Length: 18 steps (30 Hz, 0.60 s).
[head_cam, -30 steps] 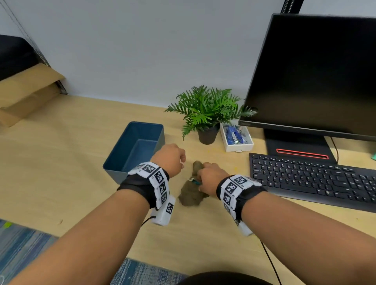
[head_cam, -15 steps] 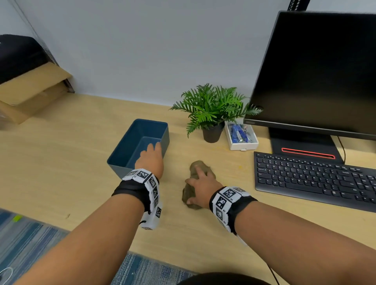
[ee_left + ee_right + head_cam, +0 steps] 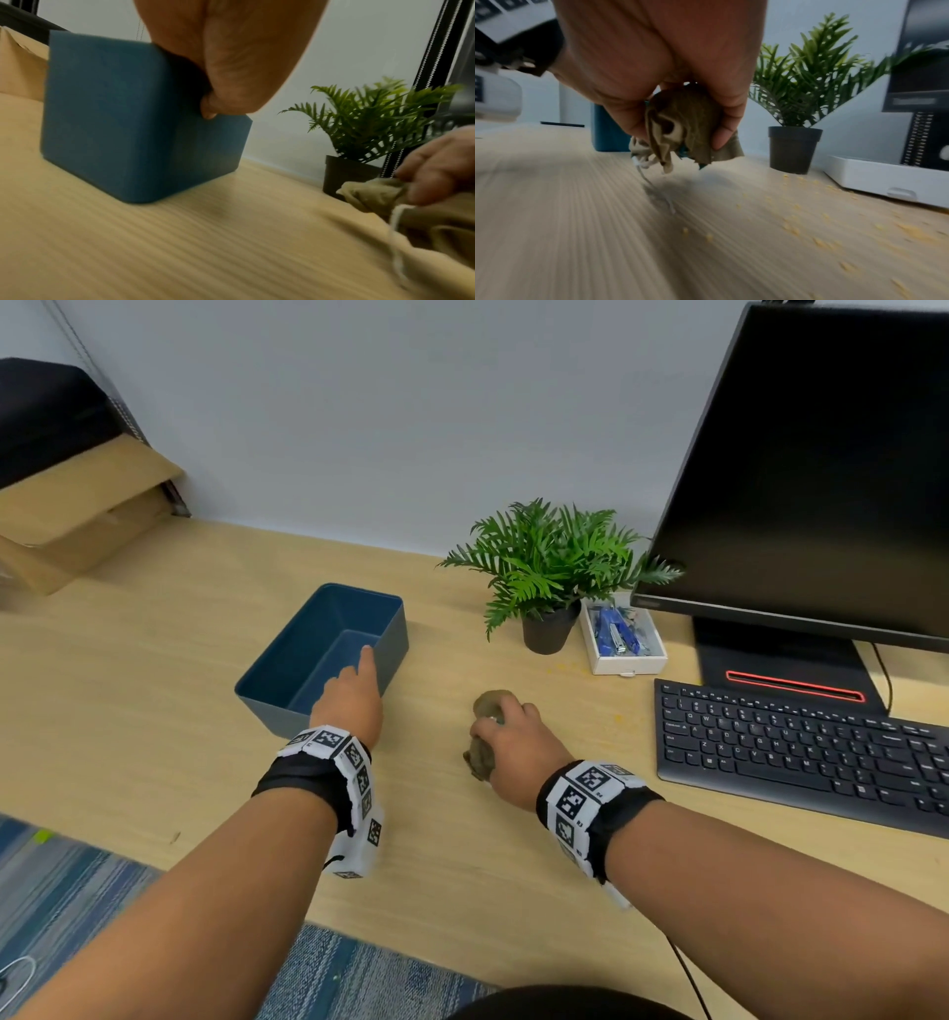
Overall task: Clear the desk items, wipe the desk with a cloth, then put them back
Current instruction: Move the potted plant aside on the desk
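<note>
Left hand point(image 3: 352, 698) grip: blue bin point(image 3: 328, 654) rim pinched | Right hand point(image 3: 513, 747) grip: cloth point(image 3: 482, 757) bunched, right of bin | Risk: crumbs point(image 3: 793, 229) scattered if swept carelessly.

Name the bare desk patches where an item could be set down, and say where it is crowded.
Bare wood lies left of the blue bin, towards the cardboard box, and along the front edge of the desk. A smaller patch lies between bin and potted plant. It is crowded around the plant, white tray, monitor and keyboard, where yellow crumbs lie.
</note>
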Tool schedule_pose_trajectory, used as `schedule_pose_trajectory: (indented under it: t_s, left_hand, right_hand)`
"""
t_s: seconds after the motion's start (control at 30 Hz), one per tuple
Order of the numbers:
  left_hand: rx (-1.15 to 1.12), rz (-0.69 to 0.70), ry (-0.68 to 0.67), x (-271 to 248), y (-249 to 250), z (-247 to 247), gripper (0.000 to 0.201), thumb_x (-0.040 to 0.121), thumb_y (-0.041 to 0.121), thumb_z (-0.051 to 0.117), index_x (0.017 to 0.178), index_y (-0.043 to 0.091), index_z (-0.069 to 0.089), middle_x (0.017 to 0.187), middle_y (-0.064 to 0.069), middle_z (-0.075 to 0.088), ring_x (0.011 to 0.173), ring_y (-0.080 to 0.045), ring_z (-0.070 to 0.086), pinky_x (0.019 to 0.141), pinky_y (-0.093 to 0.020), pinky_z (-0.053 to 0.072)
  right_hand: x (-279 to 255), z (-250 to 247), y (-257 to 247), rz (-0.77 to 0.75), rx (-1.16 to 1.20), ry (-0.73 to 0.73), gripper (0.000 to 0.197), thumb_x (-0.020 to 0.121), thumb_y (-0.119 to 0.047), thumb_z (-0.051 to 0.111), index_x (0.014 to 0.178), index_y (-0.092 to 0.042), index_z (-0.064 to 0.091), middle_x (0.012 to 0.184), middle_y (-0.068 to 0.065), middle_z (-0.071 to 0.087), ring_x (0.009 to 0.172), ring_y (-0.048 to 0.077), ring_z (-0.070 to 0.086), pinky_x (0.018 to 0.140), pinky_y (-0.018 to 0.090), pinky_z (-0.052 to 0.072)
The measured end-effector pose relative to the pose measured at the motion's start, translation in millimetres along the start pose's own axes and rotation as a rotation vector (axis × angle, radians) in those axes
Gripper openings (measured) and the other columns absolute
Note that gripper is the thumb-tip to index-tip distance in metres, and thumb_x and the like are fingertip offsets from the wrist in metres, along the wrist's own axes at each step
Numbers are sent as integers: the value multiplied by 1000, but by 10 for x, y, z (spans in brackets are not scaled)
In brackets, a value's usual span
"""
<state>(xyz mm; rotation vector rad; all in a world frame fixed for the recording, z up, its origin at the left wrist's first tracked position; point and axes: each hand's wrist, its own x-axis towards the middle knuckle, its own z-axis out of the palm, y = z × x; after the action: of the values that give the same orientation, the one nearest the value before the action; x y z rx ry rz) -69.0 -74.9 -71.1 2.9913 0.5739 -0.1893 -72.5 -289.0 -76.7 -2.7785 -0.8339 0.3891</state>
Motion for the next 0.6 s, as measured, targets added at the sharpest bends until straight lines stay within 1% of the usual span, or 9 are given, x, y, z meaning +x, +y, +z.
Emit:
schedule_pose_trajectory:
  t_s: [0.1, 0.2, 0.3, 0.37, 0.4, 0.47, 0.5, 0.53, 0.6]
  left_hand:
    - [-9, -24, 32, 84, -130, -16, 72, 92, -2, 39, 151, 14, 1, 130, -18, 45, 115, -32, 49, 90, -42, 46]
    - [-33, -45, 9, 174, -239, -63, 73, 92, -2, 39, 152, 16, 1, 131, -19, 45, 116, -34, 49, 91, -44, 46]
    - [-35, -41, 23, 222, -298, -67, 74, 91, -2, 41, 151, 18, 2, 130, -20, 46, 114, -35, 51, 88, -45, 47]
    - [-33, -39, 23, 254, -318, -82, 75, 91, -2, 41, 151, 18, 2, 130, -20, 46, 113, -35, 52, 87, -45, 48]
    - [-33, -39, 16, 259, -321, -92, 76, 91, -2, 42, 151, 18, 2, 130, -20, 46, 113, -34, 52, 86, -44, 48]
    - [-4, -47, 17, 236, -305, -107, 75, 91, 1, 43, 151, 17, 2, 134, -18, 43, 117, -34, 49, 89, -45, 46]
    - [37, -48, 50, 217, -288, -89, 74, 91, 3, 45, 151, 16, 3, 139, -16, 39, 123, -33, 44, 94, -46, 43]
    - [78, -41, 102, 191, -273, -64, 75, 91, 5, 47, 151, 17, 5, 146, -15, 32, 130, -33, 36, 101, -49, 37]
    - [130, 32, 215, 138, -224, -12, 77, 86, 5, 50, 151, 17, 10, 153, -13, 19, 140, -32, 20, 112, -55, 19]
  right_hand:
    - [12, 1, -118, -108, -30, -45, 49, 80, -9, 60, 128, -19, 50, 140, 9, 24, 122, 29, 32, 98, 36, 41]
    - [27, 95, -174, -130, -53, -166, 45, 82, -13, 60, 126, -18, 52, 144, 11, 22, 131, 32, 25, 102, 42, 39]
    - [42, 180, -160, -108, -85, -275, 47, 85, -32, 60, 128, -16, 48, 145, 12, 23, 136, 37, 20, 105, 47, 36]
    - [63, 189, -119, -73, -109, -298, 55, 85, -44, 59, 130, -14, 45, 148, 12, 21, 138, 37, 18, 107, 46, 32]
    - [82, 197, -91, -54, -114, -298, 57, 86, -45, 59, 130, -13, 44, 150, 12, 20, 138, 36, 17, 108, 45, 31]
    - [124, 206, -48, -21, -90, -279, 48, 89, -30, 58, 130, -10, 45, 150, 12, 20, 137, 33, 18, 106, 42, 33]
    - [143, 210, -29, -3, -77, -269, 44, 90, -20, 56, 131, -10, 44, 150, 12, 21, 136, 33, 19, 105, 42, 35]
    - [159, 213, -20, 14, -62, -262, 44, 90, -12, 53, 132, -10, 43, 149, 12, 22, 136, 34, 19, 105, 43, 36]
    - [183, 195, -46, 28, -6, -217, 53, 88, 0, 48, 138, -12, 36, 149, 11, 23, 138, 34, 18, 109, 42, 31]
